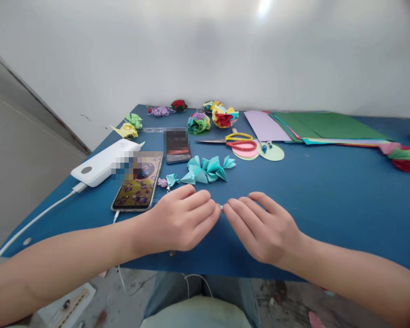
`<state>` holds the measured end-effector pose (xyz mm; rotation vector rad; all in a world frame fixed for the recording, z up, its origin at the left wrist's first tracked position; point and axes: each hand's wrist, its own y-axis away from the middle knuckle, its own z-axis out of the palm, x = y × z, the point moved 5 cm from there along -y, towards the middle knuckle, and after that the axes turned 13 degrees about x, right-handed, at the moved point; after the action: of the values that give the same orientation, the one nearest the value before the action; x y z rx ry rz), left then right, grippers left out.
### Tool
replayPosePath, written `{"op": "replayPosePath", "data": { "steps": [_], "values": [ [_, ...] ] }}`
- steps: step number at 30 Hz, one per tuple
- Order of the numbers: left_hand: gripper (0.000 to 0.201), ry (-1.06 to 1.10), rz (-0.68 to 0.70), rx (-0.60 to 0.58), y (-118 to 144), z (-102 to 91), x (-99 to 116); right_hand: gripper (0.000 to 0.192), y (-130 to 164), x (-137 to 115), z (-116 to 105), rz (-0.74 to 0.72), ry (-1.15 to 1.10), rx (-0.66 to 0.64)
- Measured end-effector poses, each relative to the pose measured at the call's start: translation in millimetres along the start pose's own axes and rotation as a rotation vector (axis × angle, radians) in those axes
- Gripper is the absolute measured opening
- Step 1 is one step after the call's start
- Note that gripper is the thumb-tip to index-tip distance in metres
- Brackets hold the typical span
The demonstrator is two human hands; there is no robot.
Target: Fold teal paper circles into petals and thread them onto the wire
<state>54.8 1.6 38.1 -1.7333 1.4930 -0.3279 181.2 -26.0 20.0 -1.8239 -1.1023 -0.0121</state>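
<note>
Both hands above the blue tabletop (321, 191), fingertips nearly meeting. Left hand (191, 218) and right hand (266, 228): fingers bunched, each seemingly pinching one end of a tiny light-blue sliver, probably paper (221, 207). It sits in the gap between the tips, so neither hand is nearer. Visible bit runs left-right, one end toward each hand (the rest is hidden by fingers, so true length and which end is the front: can't tell).

Just beyond the left hand: turquoise folded-paper petal cluster (205, 171), long axis roughly left-right, right end a little farther out. It's closer to the left hand than the right; its left end runs to a small crumpled lilac piece (162, 182) beside a lit phone in a clear case (140, 187).

Left of that, white slab-shaped power bank with cable (102, 165). Past the cluster, a second, dark phone (177, 152). Straight out from the gap, scissors with yellow and red handles (222, 141), blades toward the left-hand side. Farther beyond the right hand, stacked coloured sheets, green on top (331, 125).
</note>
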Motion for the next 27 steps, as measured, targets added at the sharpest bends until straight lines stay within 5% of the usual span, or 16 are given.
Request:
{"op": "replayPosePath", "data": {
  "steps": [7, 15, 22, 27],
  "values": [
    [0.012, 0.015, 0.009, 0.026, 0, -0.9, 4, 0.015, 1, 5, 4, 0.148, -0.127, -0.111],
    [0.009, 0.173, -0.203, -0.072, 1, 6.0, -3, 0.019, 2, 2, -1, -0.094, -0.084, -0.027],
    [0.01, 0.008, -0.053, -0.024, 2, 4.9, 2, 0.018, -1, 3, 0, -0.014, -0.05, -0.008],
    [0.012, 0.037, -0.024, -0.069, -1, 5.3, 2, 0.021, 4, 7, 10, 0.142, -0.119, -0.109]
  ]
}}
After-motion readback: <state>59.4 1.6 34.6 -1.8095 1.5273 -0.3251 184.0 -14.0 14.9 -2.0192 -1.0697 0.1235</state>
